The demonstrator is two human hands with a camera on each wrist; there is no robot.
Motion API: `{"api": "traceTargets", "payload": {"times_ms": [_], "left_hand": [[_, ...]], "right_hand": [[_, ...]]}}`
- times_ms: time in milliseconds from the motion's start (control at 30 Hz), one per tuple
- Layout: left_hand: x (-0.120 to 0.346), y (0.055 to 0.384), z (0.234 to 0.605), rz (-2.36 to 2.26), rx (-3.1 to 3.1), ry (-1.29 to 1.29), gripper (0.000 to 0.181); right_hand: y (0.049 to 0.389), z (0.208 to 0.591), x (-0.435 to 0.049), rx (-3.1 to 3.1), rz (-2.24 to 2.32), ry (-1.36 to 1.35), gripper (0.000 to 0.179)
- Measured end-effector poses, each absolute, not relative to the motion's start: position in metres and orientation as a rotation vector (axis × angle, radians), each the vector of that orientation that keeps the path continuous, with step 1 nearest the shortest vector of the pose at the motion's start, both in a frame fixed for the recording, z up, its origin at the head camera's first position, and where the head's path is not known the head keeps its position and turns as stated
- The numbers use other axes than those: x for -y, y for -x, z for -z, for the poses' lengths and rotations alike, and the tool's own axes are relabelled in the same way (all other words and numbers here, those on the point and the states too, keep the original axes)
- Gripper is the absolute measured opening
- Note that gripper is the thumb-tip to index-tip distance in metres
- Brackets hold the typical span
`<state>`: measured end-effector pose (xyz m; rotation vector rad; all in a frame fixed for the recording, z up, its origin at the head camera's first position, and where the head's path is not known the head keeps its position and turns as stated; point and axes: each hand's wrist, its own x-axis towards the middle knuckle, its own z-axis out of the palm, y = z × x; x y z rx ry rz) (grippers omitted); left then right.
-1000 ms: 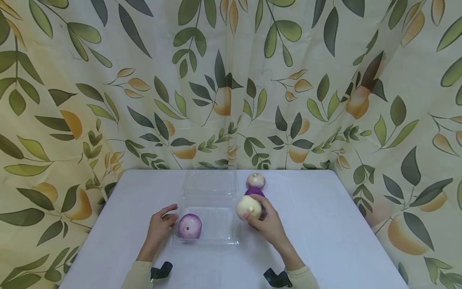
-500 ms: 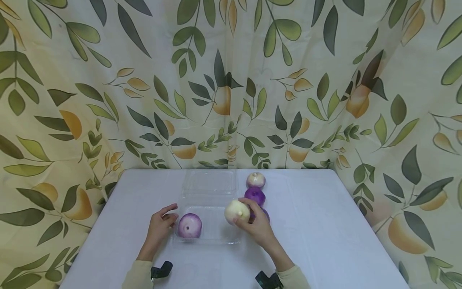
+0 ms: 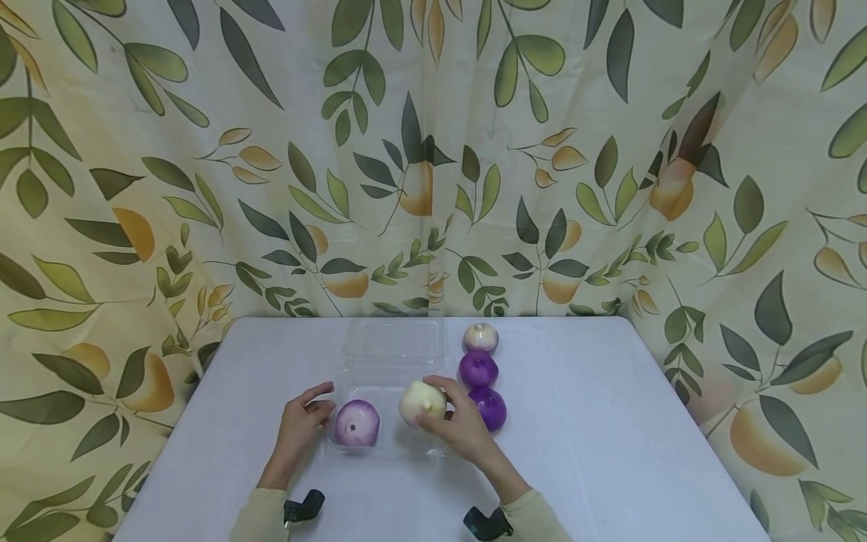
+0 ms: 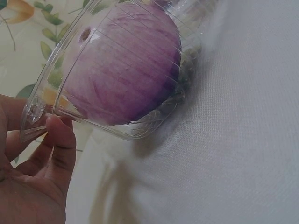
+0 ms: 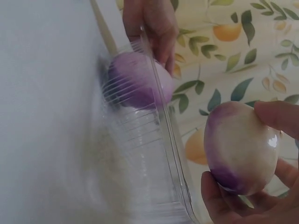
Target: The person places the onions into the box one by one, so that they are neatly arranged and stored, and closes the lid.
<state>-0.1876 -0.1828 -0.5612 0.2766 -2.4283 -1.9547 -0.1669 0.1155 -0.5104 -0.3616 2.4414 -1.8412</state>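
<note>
My right hand (image 3: 460, 423) grips a pale onion (image 3: 423, 405) with a purple flush on its side, held above the right half of an open clear plastic clamshell container (image 3: 389, 453). In the right wrist view that onion (image 5: 242, 148) sits between thumb and fingers, apart from the container wall (image 5: 163, 116). A purple-and-white onion (image 3: 356, 424) lies in the container's left part. At the left side my left hand (image 3: 301, 425) pinches the container's rim; the left wrist view shows the fingertips (image 4: 60, 130) at the rim's corner, beside the onion (image 4: 124, 65) inside.
Right of the container, a deep purple onion (image 3: 489, 408), another purple onion (image 3: 478, 369) and a white-and-purple onion (image 3: 481, 338) form a row on the white table (image 3: 576, 421). The container's lid (image 3: 394, 342) lies folded back. A leaf-patterned curtain (image 3: 433, 188) hangs behind.
My right hand has carried the pale onion leftward, from beside the row of onions to above the container. The nearest purple onion now shows. The left hand has stayed in place.
</note>
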Motion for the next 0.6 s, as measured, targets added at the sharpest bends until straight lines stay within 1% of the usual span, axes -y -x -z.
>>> {"api": "traceTargets", "payload": {"times_ms": [233,600], "left_hand": [[0.183,0.187,0.561,1.956,2.425,-0.279,0.042],[0.182,0.187,0.560,1.969,2.419,-0.283,0.042]], "right_hand": [[0.172,0.515,-0.110,-2.417,1.729,0.441,0.062],[0.179,0.512,-0.097,-2.408,1.620,0.476,0.061]]}}
